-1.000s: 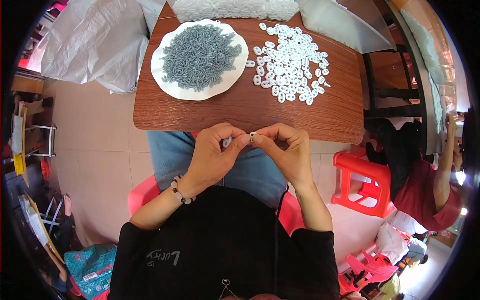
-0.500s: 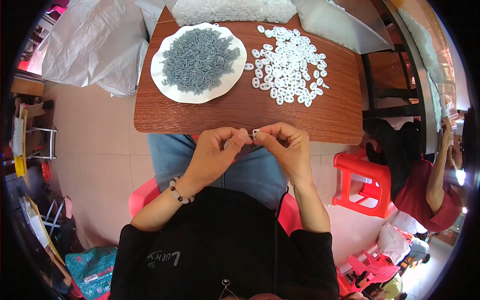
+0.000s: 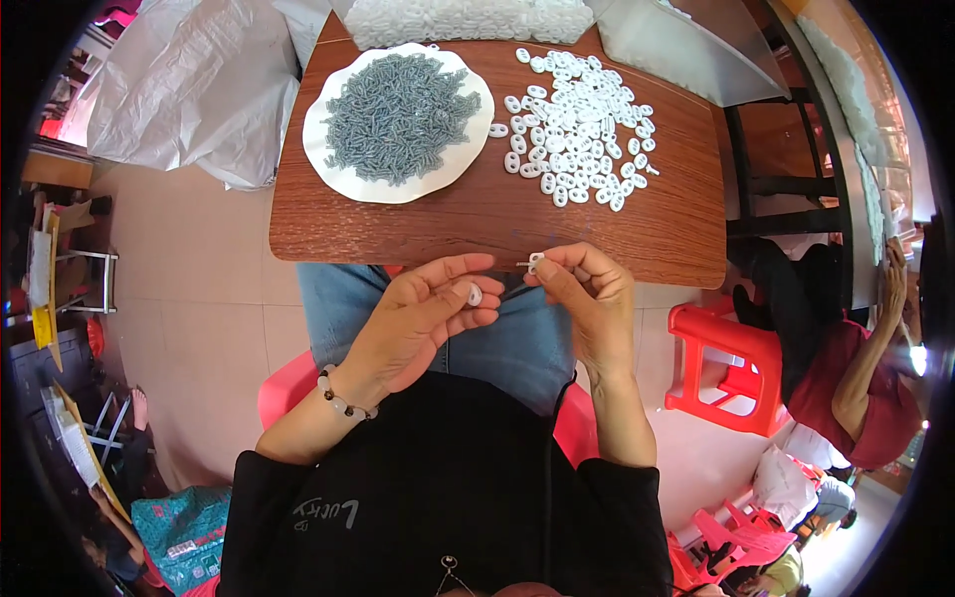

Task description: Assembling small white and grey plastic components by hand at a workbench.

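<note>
My right hand [image 3: 594, 289] pinches a small white oval piece with two holes [image 3: 536, 260] just off the table's near edge. A thin pale pin sticks out of this piece toward the left. To its left, my left hand [image 3: 418, 313] is turned palm up with its fingers partly spread. Its thumb presses another white oval piece [image 3: 475, 297] against the fingers. The two hands are apart. Beyond them on the brown table [image 3: 428, 234] lies a loose pile of similar white oval pieces [image 3: 572, 139]. A white scalloped plate [image 3: 328, 174] holds a heap of small grey spring-like pieces [image 3: 398, 114].
At the table's far edge lies a clear bag of white pieces [image 3: 468, 20], beside a pale tray [image 3: 686, 55]. A large white sack [image 3: 189, 90] stands at the left. Right of my legs is a red stool [image 3: 726, 368]; a person in dark red [image 3: 865, 388] sits beyond it.
My hands have moved apart: the right went slightly right with its white piece and pin. My left fingers have uncurled, showing the white piece under the thumb.
</note>
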The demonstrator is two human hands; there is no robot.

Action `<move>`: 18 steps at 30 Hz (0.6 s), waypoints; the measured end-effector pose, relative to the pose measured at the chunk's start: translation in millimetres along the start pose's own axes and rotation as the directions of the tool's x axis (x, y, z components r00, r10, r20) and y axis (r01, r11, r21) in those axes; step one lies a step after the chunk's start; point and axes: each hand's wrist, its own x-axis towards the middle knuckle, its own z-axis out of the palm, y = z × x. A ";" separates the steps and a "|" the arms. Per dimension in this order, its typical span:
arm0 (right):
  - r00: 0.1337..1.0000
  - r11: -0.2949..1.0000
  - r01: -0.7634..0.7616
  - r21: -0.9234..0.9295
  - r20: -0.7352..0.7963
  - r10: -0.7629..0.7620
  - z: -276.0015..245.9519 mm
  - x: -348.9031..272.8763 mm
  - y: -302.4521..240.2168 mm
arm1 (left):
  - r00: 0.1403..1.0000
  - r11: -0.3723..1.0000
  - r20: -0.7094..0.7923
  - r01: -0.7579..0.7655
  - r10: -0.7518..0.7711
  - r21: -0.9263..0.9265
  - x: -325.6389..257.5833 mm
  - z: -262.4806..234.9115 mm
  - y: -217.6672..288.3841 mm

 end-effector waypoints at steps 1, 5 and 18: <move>1.000 1.000 -0.009 0.030 -0.004 0.009 0.7 -1.0 -1.4 | 1.000 0.999 -0.007 -0.027 0.027 -0.018 0.6 0.0 -1.7; 1.000 0.997 -0.022 0.071 0.007 0.022 1.7 -5.8 -5.8 | 0.998 0.997 -0.038 -0.043 0.041 -0.063 5.4 4.2 -5.7; 0.998 0.916 -0.058 0.396 0.051 0.041 9.8 -18.6 0.0 | 0.970 0.969 -0.028 -0.237 0.240 0.065 26.6 24.1 -38.4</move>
